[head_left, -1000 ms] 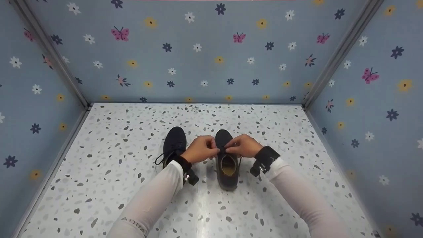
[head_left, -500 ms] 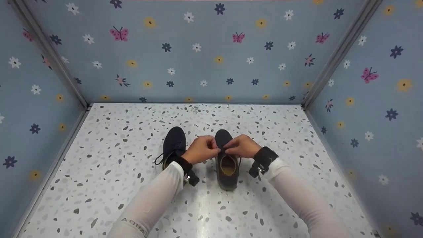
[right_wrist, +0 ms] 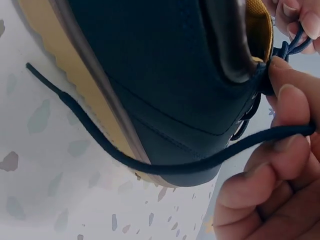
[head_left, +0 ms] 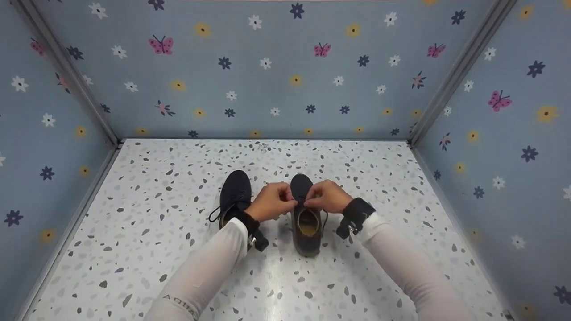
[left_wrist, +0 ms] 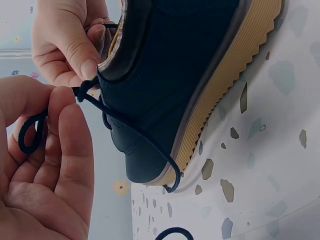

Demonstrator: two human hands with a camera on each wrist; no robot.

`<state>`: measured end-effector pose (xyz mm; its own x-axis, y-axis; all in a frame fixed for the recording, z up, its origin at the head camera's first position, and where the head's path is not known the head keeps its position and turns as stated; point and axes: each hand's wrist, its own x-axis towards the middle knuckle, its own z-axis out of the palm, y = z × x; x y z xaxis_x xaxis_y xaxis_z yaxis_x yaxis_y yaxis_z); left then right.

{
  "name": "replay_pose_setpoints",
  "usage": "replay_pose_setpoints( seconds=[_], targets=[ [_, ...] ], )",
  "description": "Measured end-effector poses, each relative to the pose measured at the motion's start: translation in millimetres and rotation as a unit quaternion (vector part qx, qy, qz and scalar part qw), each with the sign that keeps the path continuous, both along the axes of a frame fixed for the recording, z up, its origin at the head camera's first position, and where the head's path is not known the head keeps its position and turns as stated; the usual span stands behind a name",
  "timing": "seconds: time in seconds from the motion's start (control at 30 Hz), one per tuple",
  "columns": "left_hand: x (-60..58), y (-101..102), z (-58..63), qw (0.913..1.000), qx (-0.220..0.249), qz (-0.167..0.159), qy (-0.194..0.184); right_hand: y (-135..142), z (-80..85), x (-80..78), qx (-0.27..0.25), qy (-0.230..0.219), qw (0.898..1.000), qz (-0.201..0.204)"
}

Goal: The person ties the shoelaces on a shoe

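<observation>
A dark navy lace-up shoe (head_left: 308, 244), tan and ridged at the sole, stands on the floor between both hands. My left hand (head_left: 273, 201) pinches a loop of its shoelace (left_wrist: 27, 145) between thumb and finger, just off the knot (left_wrist: 86, 91) at the top of the tongue. My right hand (head_left: 329, 197) pinches the lace at the other side of that knot. From its fingers a lace end (right_wrist: 150, 167) trails down past the shoe's side in the right wrist view. The matching navy shoe (head_left: 235, 187) stands left, partly behind my left wrist.
Underfoot is a white speckled floor (head_left: 178, 267). Blue flower-and-butterfly panels enclose it, with a back panel (head_left: 276, 67), a left panel (head_left: 40, 200) and a right panel (head_left: 513, 178). The left shoe's lace loop (head_left: 215, 215) sticks out onto the floor.
My right fingers have shifted slightly at the knot, and the lace beside the shoe hangs a little farther out to the right. My left hand keeps nearly the same place.
</observation>
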<state>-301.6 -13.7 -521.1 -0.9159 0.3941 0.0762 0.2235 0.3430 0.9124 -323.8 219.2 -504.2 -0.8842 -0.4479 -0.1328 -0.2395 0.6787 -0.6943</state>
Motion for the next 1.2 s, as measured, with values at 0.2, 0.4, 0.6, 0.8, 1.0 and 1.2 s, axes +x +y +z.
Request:
replay_pose_setpoints(
  seconds=[0.2,0.4,0.6,0.8,1.0,1.2],
  targets=[
    [0.1,-1,-1.4,1.0000,0.000,-0.001,0.005,1,-2.1,0.3,0.017,-0.006,1.000,0.021],
    [1.5,-1,-1.1,1.0000,-0.001,-0.003,-0.004,-1,-2.1,2.1,0.017,-0.003,1.000,0.022],
    [1.7,0,-1.3,1.0000,-0.004,0.000,-0.006,-2,-5.5,5.2,0.038,0.035,0.998,0.020],
    [2.2,0,-3.4,0.9999,-0.003,0.000,0.011,-2,-9.7,8.3,0.047,0.067,0.997,0.018],
    [4.9,2,-5.5,0.9997,-0.013,-0.004,0.021,-3,-13.8,11.3,0.055,0.087,0.995,0.012],
    [7.3,3,-7.1,0.9995,-0.021,-0.007,0.022,-4,-19.5,12.1,0.057,0.111,0.992,0.017]
  ],
)
